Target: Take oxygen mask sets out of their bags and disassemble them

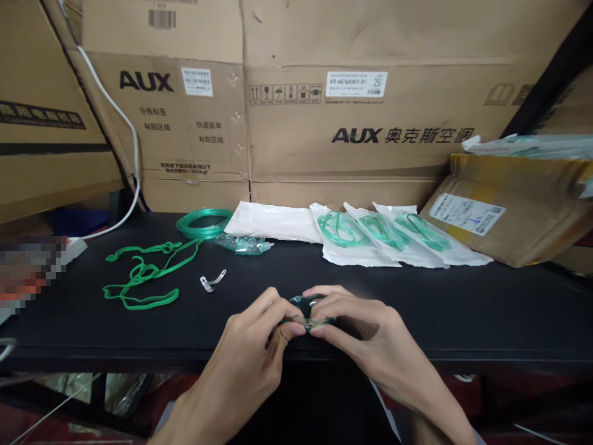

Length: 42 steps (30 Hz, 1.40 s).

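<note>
Near the table's front edge, a clear green plastic oxygen mask [306,304] is pinched between my two hands. My left hand [259,340] is closed on its left side, thumb and fingers pressed together. From the right, my right hand [365,327] grips it the same way, both thumb tips almost meeting at the near edge. Much of the mask is hidden behind my fingers. Just left of my hands lie small bent metal strips [213,282]. Farther left is a loose tangle of green elastic strap [151,272].
A coil of green tubing [204,224] and a clear green plastic piece [243,244] lie behind. A white pouch [273,221] and several packed pouches [345,238] with green tubing line the back. A cardboard box [504,210] stands right; a white cable [134,142] hangs left.
</note>
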{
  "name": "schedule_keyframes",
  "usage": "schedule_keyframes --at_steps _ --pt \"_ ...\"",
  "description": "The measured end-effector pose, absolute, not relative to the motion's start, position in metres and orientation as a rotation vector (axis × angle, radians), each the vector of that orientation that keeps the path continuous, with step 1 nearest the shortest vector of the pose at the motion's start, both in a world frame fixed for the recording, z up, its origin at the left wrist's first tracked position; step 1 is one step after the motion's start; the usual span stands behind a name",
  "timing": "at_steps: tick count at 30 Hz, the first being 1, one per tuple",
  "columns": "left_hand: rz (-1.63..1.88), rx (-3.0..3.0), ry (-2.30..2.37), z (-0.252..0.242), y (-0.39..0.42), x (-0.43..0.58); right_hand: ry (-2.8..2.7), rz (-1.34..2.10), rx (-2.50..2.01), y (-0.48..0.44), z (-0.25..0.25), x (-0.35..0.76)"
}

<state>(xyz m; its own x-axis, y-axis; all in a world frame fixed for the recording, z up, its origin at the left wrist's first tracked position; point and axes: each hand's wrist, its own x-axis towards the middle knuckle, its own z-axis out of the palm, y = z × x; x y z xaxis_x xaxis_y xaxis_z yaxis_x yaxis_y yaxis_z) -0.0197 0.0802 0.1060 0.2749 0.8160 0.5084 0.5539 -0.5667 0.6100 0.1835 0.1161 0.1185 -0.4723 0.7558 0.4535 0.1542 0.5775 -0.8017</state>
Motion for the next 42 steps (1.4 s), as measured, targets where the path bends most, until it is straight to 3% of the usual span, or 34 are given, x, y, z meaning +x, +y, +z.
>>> schedule_keyframes --at_steps 36,42 --pt "1.409 2.382 0.872 0.108 0.082 -0.022 -1.813 1.288 -0.603 0.109 0.124 0.194" --pt "1.360 2.381 0.856 0.110 0.082 -0.025 -1.919 1.072 -0.605 0.108 0.122 0.192"
